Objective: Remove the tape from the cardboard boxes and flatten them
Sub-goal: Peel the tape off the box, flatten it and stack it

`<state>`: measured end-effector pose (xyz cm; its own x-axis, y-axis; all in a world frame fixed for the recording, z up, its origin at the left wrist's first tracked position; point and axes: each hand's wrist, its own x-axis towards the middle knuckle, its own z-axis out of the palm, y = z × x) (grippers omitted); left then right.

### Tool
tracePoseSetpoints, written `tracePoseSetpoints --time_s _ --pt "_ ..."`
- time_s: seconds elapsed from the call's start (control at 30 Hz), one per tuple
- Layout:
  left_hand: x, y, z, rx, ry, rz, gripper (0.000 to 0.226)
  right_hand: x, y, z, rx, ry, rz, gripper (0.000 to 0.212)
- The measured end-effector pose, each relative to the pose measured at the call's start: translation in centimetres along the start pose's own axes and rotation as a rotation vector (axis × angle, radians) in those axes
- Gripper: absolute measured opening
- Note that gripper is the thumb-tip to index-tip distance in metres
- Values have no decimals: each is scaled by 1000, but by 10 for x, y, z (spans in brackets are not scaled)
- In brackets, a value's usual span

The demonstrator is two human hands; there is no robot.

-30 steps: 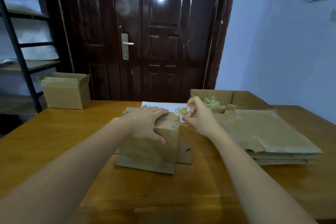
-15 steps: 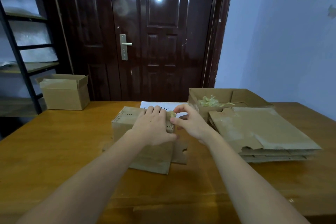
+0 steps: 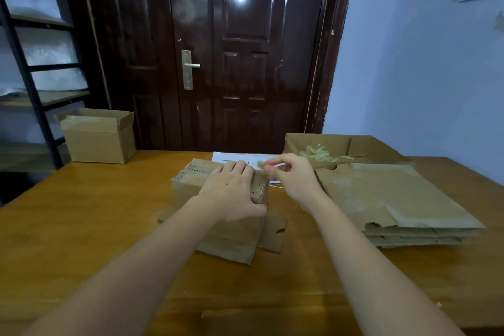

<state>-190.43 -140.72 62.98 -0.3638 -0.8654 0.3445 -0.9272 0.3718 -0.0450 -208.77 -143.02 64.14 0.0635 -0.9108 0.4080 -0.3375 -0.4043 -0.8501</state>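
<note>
A small brown cardboard box point(image 3: 188, 185) stands in the middle of the wooden table point(image 3: 81, 226), its lower flaps splayed on the wood. My left hand point(image 3: 234, 191) lies over its top right corner, fingers on the top and thumb down the front face. Just right of that corner my right hand point(image 3: 289, 174) pinches a yellowish strip of tape point(image 3: 260, 163) between thumb and fingers. A stack of flattened boxes point(image 3: 395, 199) lies at the right.
An open box point(image 3: 321, 144) behind the stack holds a wad of peeled tape point(image 3: 317, 154). Another upright open box point(image 3: 98, 139) stands at the table's far left corner. A white sheet point(image 3: 231, 157) lies behind the worked box. Behind are a dark door and black shelving.
My right hand went from the box with the tape wad back to the small box's corner and now lifts a strip off it. My left hand slid further over the top.
</note>
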Motion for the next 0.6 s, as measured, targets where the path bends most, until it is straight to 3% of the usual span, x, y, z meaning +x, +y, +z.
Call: tracePoseSetpoints --time_s 0.1,0.23,0.4,0.6 --pt "-1 1 -1 4 4 2 90 0 -2 2 112 -49 59 6" --pt "-2 1 -2 -3 -3 5 89 4 -1 8 -151 -145 53 33" --pt "-3 0 -3 -21 -16 4 89 13 -2 17 -301 -77 28 23" --pt "-4 -2 0 -28 2 18 83 19 14 12 91 145 238 23"
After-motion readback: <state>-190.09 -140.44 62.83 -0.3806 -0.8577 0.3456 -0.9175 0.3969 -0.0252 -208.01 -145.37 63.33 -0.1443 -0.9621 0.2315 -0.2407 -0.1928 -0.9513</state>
